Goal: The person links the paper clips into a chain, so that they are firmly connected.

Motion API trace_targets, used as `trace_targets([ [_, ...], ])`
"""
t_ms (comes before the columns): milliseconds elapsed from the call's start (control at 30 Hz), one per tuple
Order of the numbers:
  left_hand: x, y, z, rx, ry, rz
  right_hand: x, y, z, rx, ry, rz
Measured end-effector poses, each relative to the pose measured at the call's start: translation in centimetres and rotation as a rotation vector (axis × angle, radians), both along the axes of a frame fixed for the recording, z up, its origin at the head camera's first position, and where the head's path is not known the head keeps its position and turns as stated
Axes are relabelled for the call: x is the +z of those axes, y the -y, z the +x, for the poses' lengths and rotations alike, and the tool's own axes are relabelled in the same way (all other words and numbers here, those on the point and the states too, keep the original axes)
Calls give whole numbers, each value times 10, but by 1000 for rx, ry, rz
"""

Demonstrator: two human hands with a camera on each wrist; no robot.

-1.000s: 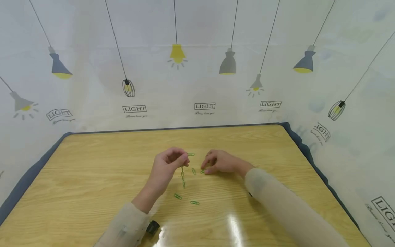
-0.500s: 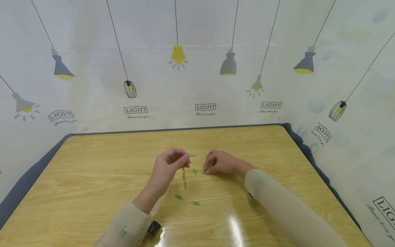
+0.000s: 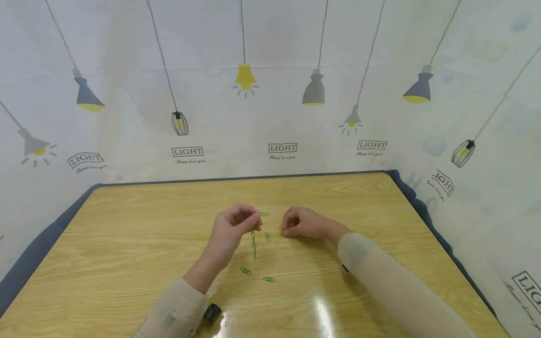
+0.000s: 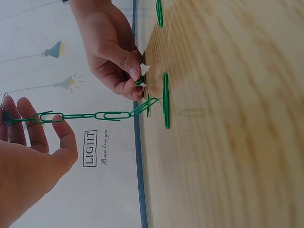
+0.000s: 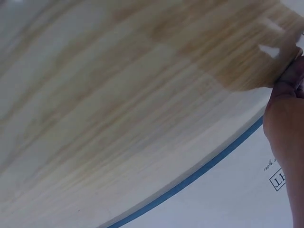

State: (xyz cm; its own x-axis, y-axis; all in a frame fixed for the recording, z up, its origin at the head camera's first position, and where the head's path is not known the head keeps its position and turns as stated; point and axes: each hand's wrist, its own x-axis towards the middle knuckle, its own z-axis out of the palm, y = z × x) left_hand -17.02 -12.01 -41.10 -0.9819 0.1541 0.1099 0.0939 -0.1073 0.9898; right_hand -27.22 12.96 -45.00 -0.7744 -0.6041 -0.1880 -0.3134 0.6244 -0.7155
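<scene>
We have the left hand (image 3: 230, 230) pinching the top of a chain of green paper clips (image 3: 254, 246), which hangs over the wooden table (image 3: 127, 225), and there's the right hand (image 3: 306, 221), thumb and finger closed on a single clip (image 4: 138, 82), down low. We call this the pick-up step; the next move, we judge, calls for a firm pinch and a clean lift, clear of the loose clip (image 3: 267, 237) lying between the hands.
</scene>
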Motion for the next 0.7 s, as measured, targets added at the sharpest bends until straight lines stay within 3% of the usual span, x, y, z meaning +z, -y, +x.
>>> trace_targets([
  [167,-1,1,0,-11,2,7,5,-2,1,-37,109,-48],
  [300,-1,2,1,-15,20,-10,16,-2,4,-21,137,-96],
  [500,2,5,2,12,27,-47,38,6,11,14,91,-252],
  [700,3,6,3,20,26,-54,56,16,18,-50,19,-374],
])
